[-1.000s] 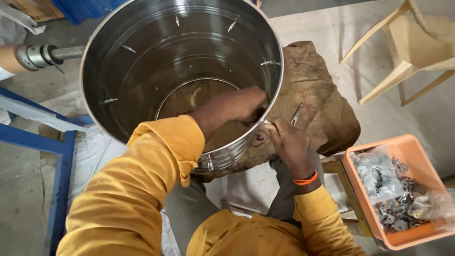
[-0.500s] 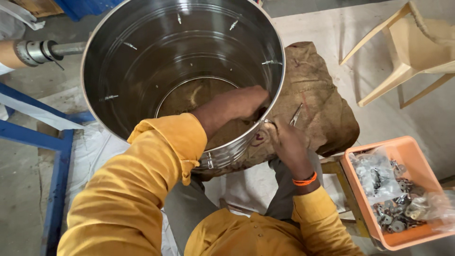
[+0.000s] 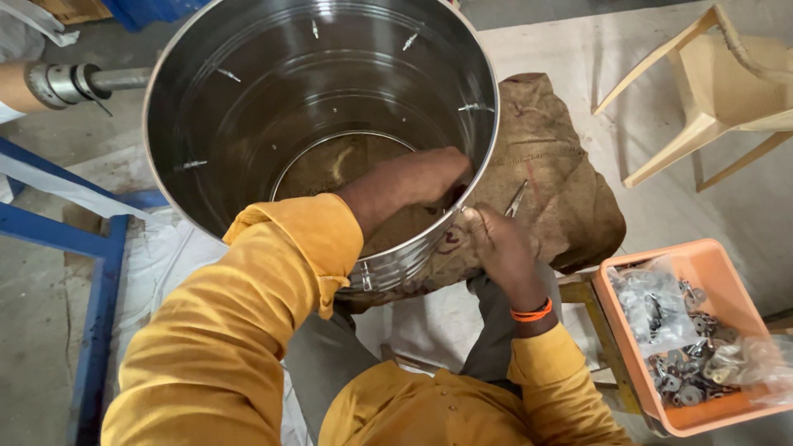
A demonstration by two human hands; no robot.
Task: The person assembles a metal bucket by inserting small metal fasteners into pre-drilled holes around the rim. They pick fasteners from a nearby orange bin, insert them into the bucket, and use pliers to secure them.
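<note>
A large shiny steel drum [image 3: 248,91] stands open-topped on brown burlap [image 3: 562,173], with several screws poking through its wall. My left hand [image 3: 417,177] reaches over the near rim and presses against the inside of the wall; what its fingers hold is hidden. My right hand [image 3: 496,244] is outside the drum at the same spot, closed around a thin metal tool [image 3: 516,198] whose tip points up along the wall. Both arms wear yellow sleeves, and an orange band sits on the right wrist.
An orange plastic tray [image 3: 702,264] with metal washers and a plastic bag sits at the lower right. A beige plastic chair [image 3: 719,91] stands at the upper right. A blue metal frame [image 3: 91,248] runs along the left, with a metal shaft [image 3: 74,83] at upper left.
</note>
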